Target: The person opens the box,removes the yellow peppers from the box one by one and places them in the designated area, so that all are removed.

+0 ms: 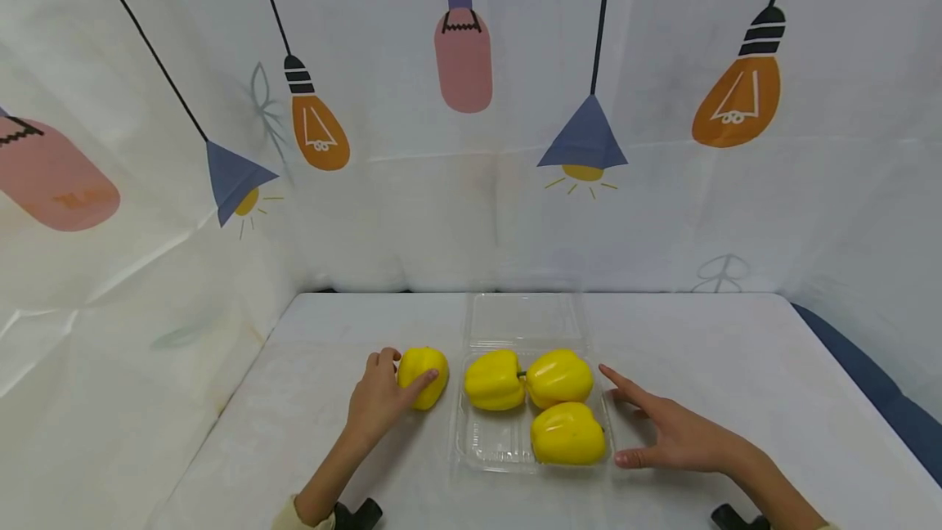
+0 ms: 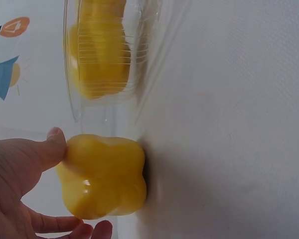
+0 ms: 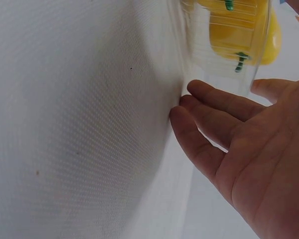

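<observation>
My left hand [image 1: 379, 399] holds a yellow bell pepper [image 1: 423, 377] on the table, left of a clear plastic container. In the left wrist view the thumb lies against one side of this pepper [image 2: 103, 175] and the fingers curl round the other. Three more yellow bell peppers sit inside the container [image 1: 486, 452]: one back left [image 1: 493, 380], one back right [image 1: 559, 379] and one front right [image 1: 567, 433]. My right hand [image 1: 680, 436] is beside the container's right wall, fingers spread and holding nothing. Green stems show through the wall in the right wrist view.
The container's clear lid [image 1: 526, 319] lies folded back towards the rear of the white table [image 1: 699, 342]. Behind the table hangs a white cloth [image 1: 397, 219] printed with lamps and bulbs. Something dark blue [image 1: 876, 375] stands along the right edge.
</observation>
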`<action>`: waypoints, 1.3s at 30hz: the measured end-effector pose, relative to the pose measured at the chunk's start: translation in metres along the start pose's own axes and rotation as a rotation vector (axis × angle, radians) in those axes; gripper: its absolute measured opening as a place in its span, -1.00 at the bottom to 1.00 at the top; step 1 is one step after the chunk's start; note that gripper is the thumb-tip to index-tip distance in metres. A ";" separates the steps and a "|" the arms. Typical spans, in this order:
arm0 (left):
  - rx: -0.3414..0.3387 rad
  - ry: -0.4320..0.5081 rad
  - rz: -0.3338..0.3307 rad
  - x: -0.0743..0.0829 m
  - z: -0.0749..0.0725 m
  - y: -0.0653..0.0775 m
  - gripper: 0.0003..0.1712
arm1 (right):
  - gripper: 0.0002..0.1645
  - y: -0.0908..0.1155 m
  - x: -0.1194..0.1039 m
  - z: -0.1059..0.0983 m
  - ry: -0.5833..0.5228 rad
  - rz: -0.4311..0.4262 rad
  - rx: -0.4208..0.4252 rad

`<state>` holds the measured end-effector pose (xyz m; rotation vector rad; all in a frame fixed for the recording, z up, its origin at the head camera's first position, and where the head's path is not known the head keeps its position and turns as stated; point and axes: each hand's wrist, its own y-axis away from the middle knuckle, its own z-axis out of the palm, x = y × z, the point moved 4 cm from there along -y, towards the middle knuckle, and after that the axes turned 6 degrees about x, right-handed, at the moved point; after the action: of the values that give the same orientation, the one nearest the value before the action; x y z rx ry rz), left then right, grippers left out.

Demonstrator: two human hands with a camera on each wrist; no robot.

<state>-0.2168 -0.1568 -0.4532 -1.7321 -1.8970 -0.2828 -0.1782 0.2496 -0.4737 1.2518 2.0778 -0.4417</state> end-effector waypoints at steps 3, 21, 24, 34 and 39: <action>0.016 -0.024 0.019 -0.001 -0.001 0.001 -0.07 | 0.28 0.000 0.001 0.001 0.006 -0.001 0.003; 0.078 -0.025 0.087 0.013 -0.010 0.017 -0.15 | 0.29 0.000 0.003 0.005 0.009 -0.002 0.010; 0.097 -0.017 0.103 0.017 -0.012 0.021 -0.18 | 0.29 -0.001 0.003 0.006 0.018 -0.005 0.013; 0.144 0.032 0.201 0.041 -0.014 0.033 -0.29 | 0.29 -0.002 0.004 0.004 0.011 0.004 0.010; 0.162 0.057 0.265 0.050 -0.011 0.039 -0.32 | 0.28 -0.002 0.004 0.003 0.007 -0.009 0.007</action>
<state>-0.1772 -0.1137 -0.4260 -1.8177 -1.5812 -0.0752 -0.1800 0.2496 -0.4790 1.2505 2.0900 -0.4490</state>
